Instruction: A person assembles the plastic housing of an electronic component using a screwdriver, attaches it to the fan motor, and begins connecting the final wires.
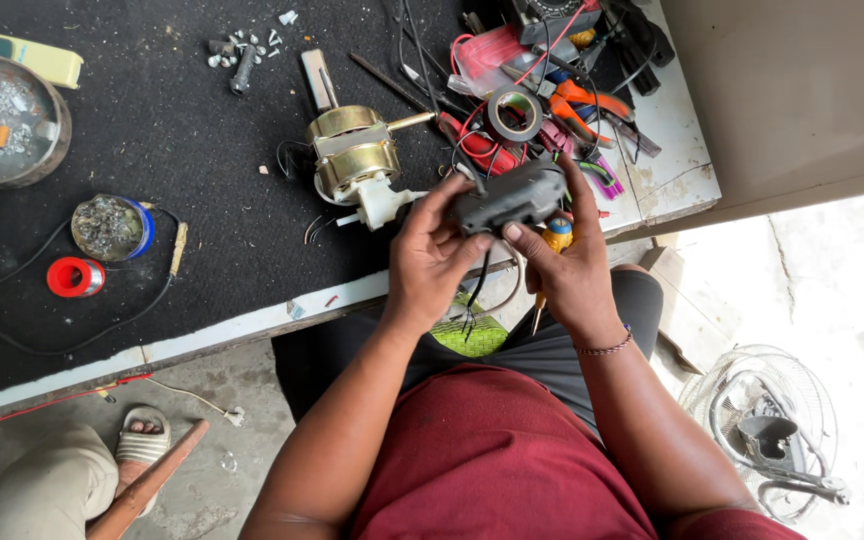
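Your table [182, 130] carries a brass-coloured fan motor [355, 158] beside a tape roll [514, 114]. Above its edge, your left hand [430, 262] and right hand [570, 270] both clasp the dark switch housing [510, 196], wires dangling beneath. You seem to be inspecting it; turning it demands a steady grip.

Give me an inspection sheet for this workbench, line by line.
Surface: table under a black mat, white edge.
Job's things: dark plastic part, wires hanging below it; fan motor on the mat.
Clutter: tape roll, pliers, loose screws, red spool, two tins of scraps.
Grippers: left hand and right hand both grip the part.
Cables: black wire across the mat, red wire along the edge.
Surroundings: fan guard on the floor; another person's sandalled foot.
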